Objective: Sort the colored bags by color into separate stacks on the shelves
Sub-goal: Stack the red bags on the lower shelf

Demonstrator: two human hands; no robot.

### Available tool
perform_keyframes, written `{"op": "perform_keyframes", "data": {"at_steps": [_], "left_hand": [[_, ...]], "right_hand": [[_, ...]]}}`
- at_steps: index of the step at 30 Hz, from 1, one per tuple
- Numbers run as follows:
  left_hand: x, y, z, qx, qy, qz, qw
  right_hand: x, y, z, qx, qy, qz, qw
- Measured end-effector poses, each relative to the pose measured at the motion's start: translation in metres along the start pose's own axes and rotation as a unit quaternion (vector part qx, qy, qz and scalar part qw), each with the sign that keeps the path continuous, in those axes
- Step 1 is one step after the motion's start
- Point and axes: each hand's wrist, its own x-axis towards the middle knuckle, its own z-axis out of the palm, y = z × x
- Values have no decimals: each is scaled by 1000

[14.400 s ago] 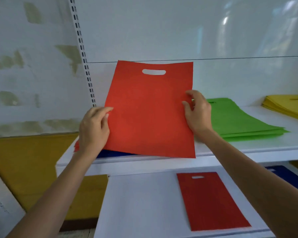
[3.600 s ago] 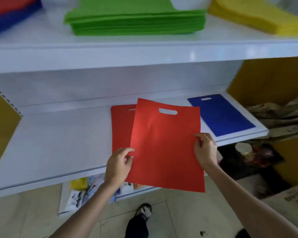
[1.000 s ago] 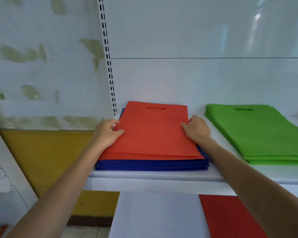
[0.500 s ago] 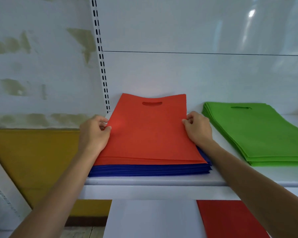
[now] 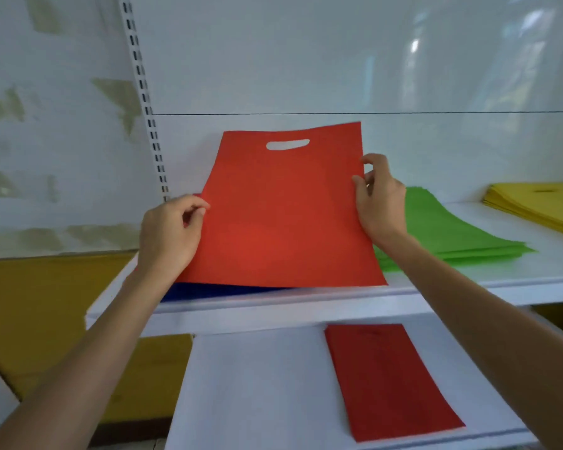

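1. The flat red non-woven bag with a punched handle slot [image 5: 283, 216] is held up off the upper white shelf [image 5: 306, 306]. Its slot edge is at twelve o'clock and tilted toward the back panel. In this way, it is judged, one sheet is kept apart from the pile beneath.
2. The bag's nine o'clock edge is pinched by the left hand [image 5: 169, 235], and its three o'clock edge is pinched a little higher by the right hand [image 5: 381, 203]. Both hands are closed on the fabric; neither is free.
3. A grip on both sides is judged to be needed because fabric this thin would sag or fold if carried by one edge.
4. The bag is stretched between the two hands. Its six o'clock edge hangs over the stack of dark blue bags [image 5: 225, 292], whose front shows below it. Whether the two touch cannot be told.
5. On the same shelf, a stack of bright green bags [image 5: 452, 235] lies at three o'clock of the held bag, partly behind the right hand. A stack of yellow bags [image 5: 540, 206] lies further toward three o'clock, well apart.
6. A low pile of red bags [image 5: 390, 381] lies on the lower white shelf [image 5: 257, 384], at five o'clock of the held bag. That pile is judged the proper destination, since red left on blue would mix the colours.
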Motion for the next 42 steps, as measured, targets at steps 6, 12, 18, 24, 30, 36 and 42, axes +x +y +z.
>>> {"op": "perform_keyframes", "data": {"at_steps": [6, 12, 18, 24, 30, 36, 42], "left_hand": [[-55, 96, 53, -48, -84, 79, 992], [-141, 182, 102, -111, -157, 102, 976], [-228, 230, 153, -135, -294, 144, 935], [-292, 230, 197, -143, -408, 136, 891], [-323, 190, 235, -149, -445, 60, 881], [-334, 120, 282, -131, -439, -15, 889], [-335, 39, 329, -60, -421, -76, 902]], "right_hand": [[-37, 65, -125, -100, -11, 47, 994], [-117, 121, -250, -168, -43, 127, 977], [-188, 171, -346, -244, -77, 226, 940], [-237, 205, -376, -271, -139, 308, 901], [-259, 234, -331, -280, -211, 335, 874], [-271, 286, -226, -257, -252, 310, 880], [-285, 341, -102, -303, -360, 246, 847]]}}
